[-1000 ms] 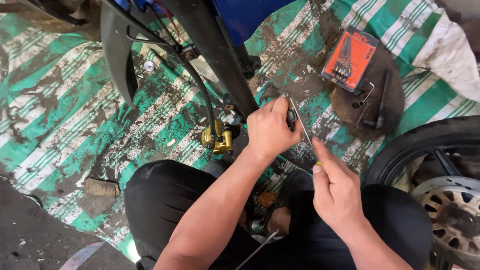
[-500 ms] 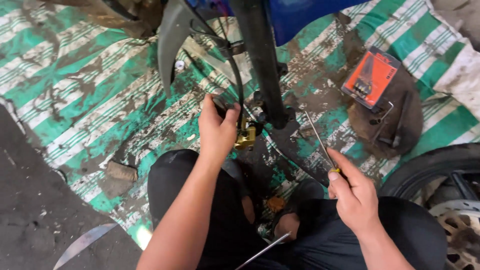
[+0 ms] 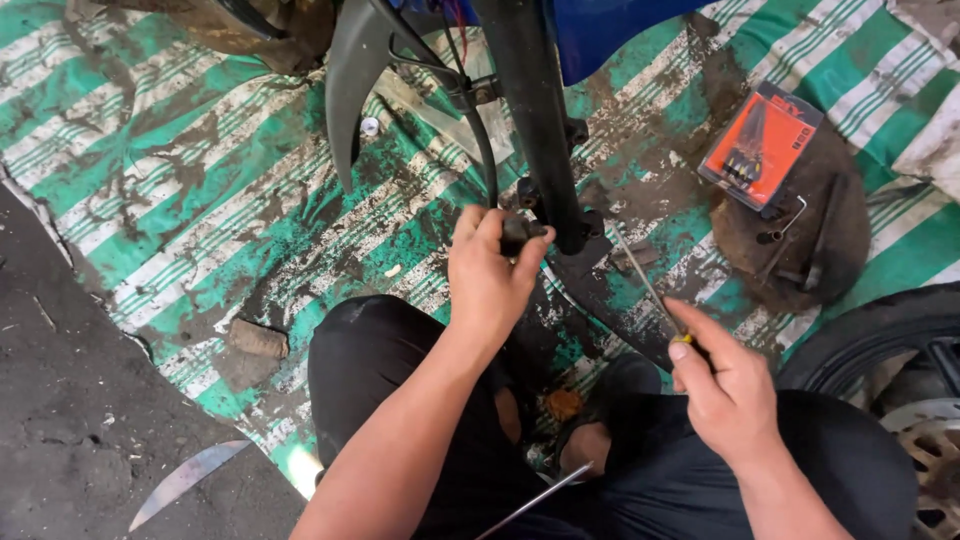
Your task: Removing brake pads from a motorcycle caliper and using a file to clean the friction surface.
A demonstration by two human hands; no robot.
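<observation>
My left hand grips a small dark part at the lower end of a black hose, just left of the black fork leg of a motorcycle. My right hand holds a thin screwdriver by its yellow handle, the shaft pointing up and left toward the fork's bottom. I sit on the ground in black trousers, knees either side of the fork.
A dirty green-and-white striped mat covers the ground. An orange tool packet and hex keys lie on a brown pad at right. A tyre and brake disc sit bottom right. A black mudguard hangs upper left.
My left hand has stayed at the hose end by the fork, and the brass-coloured part seen earlier is now out of sight. My right hand has dropped lower right with the screwdriver.
</observation>
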